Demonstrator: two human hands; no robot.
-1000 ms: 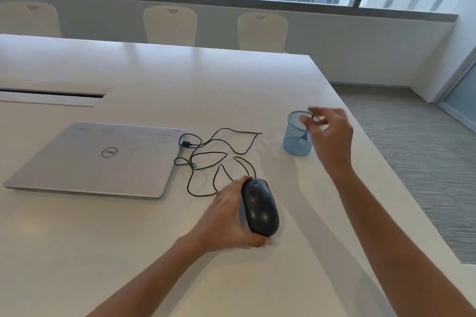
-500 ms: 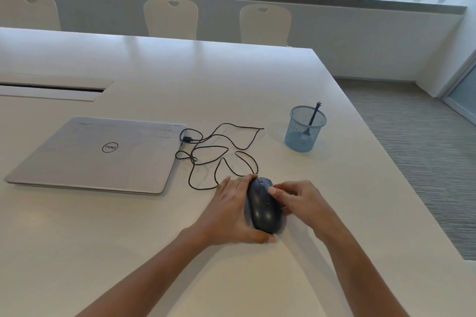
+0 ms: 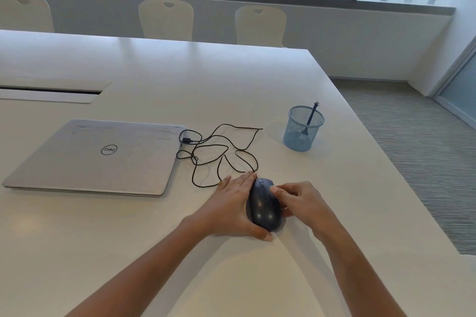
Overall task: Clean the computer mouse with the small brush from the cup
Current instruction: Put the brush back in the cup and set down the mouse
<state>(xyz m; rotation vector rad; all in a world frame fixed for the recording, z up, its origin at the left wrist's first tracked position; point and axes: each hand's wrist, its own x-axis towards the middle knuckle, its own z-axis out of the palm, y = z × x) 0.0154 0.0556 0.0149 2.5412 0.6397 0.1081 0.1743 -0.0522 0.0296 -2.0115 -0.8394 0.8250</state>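
white tabletop (image 3: 154, 72): it carries all the things.
mouse (image 3: 264, 204): dark, lies flat near the front edge, between both hands.
left hand (image 3: 231, 207): cups the left side of the mouse, thumb at its near end.
right hand (image 3: 300, 201): fingers curled on the right side of the mouse, gripping it.
brush (image 3: 310, 118): stands tilted in the blue mesh cup (image 3: 302, 134), well apart from the hands.
cable (image 3: 221, 149): loose loops between mouse and closed laptop (image 3: 98, 157).

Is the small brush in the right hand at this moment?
No, the small brush stands in the blue mesh cup, while the right hand rests on the mouse.
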